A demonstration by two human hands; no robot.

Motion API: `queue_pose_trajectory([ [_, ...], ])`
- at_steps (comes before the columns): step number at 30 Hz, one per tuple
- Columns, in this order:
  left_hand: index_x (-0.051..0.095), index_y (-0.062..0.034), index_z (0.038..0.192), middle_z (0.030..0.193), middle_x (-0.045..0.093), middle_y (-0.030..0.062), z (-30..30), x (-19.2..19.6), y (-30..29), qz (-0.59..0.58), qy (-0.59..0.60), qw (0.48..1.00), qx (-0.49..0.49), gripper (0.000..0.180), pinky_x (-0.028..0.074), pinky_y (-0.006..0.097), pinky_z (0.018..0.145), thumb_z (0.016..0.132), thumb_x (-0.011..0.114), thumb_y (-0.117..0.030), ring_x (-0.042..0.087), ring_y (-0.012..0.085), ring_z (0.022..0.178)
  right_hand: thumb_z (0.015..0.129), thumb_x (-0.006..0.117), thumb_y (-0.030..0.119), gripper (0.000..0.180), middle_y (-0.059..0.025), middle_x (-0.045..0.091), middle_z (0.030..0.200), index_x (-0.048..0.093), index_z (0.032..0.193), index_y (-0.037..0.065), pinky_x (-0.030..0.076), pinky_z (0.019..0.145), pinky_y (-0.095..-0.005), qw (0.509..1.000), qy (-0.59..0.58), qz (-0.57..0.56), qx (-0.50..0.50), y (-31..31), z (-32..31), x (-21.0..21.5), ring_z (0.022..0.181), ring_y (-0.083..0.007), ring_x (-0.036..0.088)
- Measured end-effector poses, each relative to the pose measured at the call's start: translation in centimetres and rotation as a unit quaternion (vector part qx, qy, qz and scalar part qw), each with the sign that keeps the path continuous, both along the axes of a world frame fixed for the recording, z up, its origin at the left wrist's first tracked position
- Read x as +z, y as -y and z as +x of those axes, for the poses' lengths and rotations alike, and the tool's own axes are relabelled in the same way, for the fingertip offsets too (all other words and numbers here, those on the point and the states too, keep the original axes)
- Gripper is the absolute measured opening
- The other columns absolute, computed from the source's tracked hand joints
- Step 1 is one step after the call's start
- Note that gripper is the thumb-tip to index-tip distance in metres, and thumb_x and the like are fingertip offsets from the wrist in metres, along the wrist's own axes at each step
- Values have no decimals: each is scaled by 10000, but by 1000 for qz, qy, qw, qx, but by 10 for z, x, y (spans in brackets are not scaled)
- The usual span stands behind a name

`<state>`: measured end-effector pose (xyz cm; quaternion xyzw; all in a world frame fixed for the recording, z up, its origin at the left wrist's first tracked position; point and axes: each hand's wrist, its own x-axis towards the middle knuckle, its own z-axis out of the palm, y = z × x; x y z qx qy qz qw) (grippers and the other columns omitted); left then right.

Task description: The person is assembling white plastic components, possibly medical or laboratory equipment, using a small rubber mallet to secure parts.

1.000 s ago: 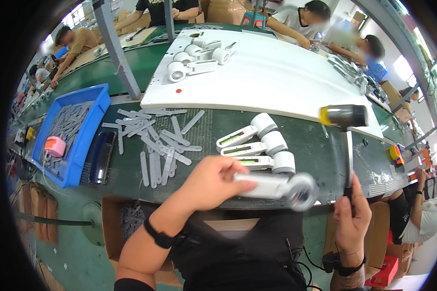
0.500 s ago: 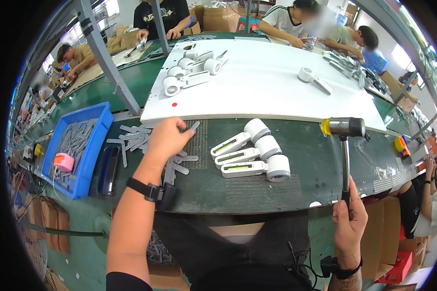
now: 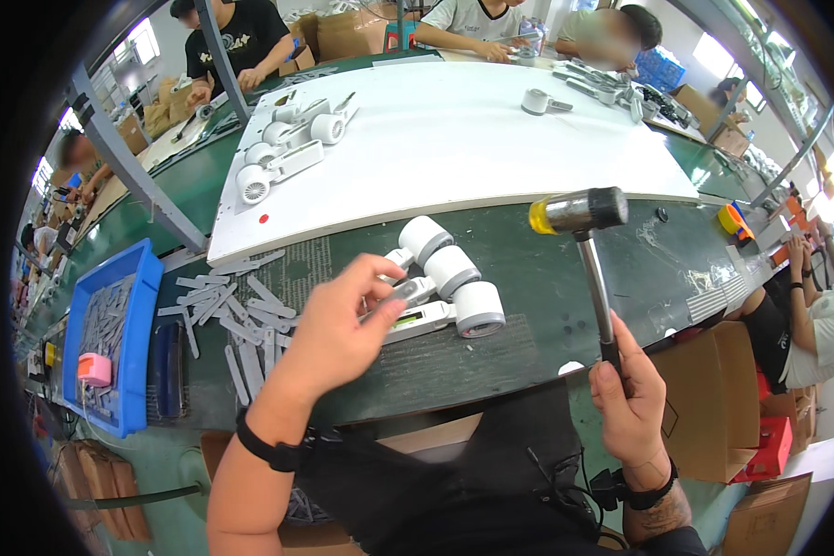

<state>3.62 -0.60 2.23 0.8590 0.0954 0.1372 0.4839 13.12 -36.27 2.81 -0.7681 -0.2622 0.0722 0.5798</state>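
My left hand (image 3: 338, 326) pinches a flat grey strip (image 3: 394, 298) over the green bench, just left of three white roller parts (image 3: 454, 278) lying side by side. A loose pile of the same grey strips (image 3: 227, 320) lies further left. In my right hand (image 3: 632, 394) I grip a hammer (image 3: 584, 250) by its dark handle; its black and yellow head stands upright, above the bench to the right of the rollers.
A white board (image 3: 454, 139) covers the belt beyond, carrying more roller parts (image 3: 287, 148) at its left. A blue bin (image 3: 111, 343) of strips with a pink tape dispenser (image 3: 93, 369) stands at far left. Other people work at the far side and right.
My left hand laid a white roller part down, reached to the strip pile, and came back toward the rollers holding a grey strip. The hammer stayed upright in my right hand.
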Motion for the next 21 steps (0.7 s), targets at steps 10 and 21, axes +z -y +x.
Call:
queue_pose_trajectory([
  [10, 875, -112, 1154, 987, 722, 54, 14, -40, 22, 138, 102, 985, -20, 190, 500, 391, 832, 978, 814, -71, 622, 239, 901, 1112, 685, 74, 540, -34, 652, 841, 592, 1639, 0, 505, 746, -270, 994, 31, -105, 19, -1, 5, 0, 760, -107, 567],
  [21, 872, -139, 1037, 919, 668, 10, 3, -29, 15, 181, 47, 982, 3, 184, 408, 403, 990, 877, 933, -204, 598, 231, 959, 1058, 718, 36, 580, -159, 701, 853, 628, 1630, 71, 576, 747, -371, 971, 165, -155, 81, -15, 0, 21, 716, -304, 676],
])
